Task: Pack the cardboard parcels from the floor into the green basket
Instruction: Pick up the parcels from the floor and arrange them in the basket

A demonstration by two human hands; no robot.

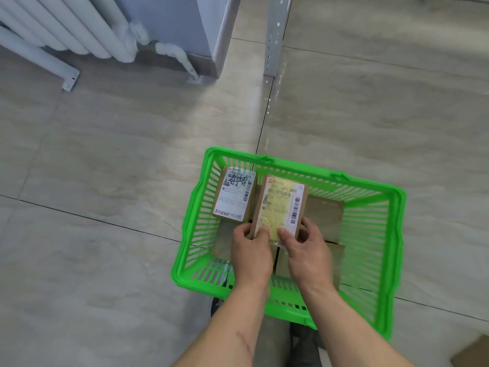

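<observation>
Placing step in hand: left hand (250, 250) and right hand (307, 250) pinching the near end of a labelled parcel (280, 207), fingers (264, 231) curled over it, inside the green basket (391, 234). Next, probably: lowering flat beside the parcel (235, 194) beyond the left fingers, then letting go.

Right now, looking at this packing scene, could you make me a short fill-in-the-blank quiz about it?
1. Both hands, the left hand and the right hand, hold the parcel with the ____ label.
2. The basket is coloured ____.
3. The parcel with the white label lies ____ the basket.
4. The basket stands on the tiled ____.

Answers: yellow; green; inside; floor
</observation>
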